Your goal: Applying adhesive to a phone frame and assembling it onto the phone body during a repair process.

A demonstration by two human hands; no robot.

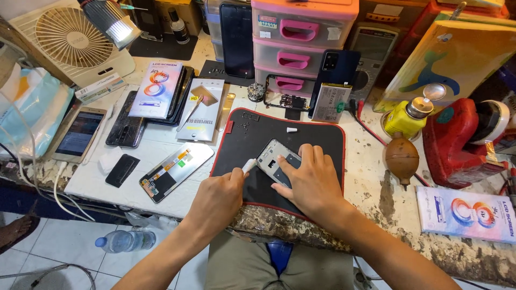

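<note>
Two hands: both are the person's own, and both work over the black mat with the red border.
Left hand: it is closed into a loose fist around one small white tool. The tip of the tool touches the left edge of the phone frame. The forearm comes up from the lower left.
Right hand: it lies flat and open, palm down, on the phone frame. The fingers are spread a little and they press the frame to the mat. It grips nothing. The forearm comes from the lower right.
Phone frame: one, silver, opened, lying tilted near the middle of the mat, half under the right hand.
White cap: one small piece, on the upper part of the mat, apart from the hands.
Phones on the left of the table: one with a lit screen, one with a cracked back, and one loose screen panel just beside the mat.
Pink drawers: three, stacked behind the mat.
Fan: one, white, at the far left corner.
Water bottle: one, lying on the floor.
</note>
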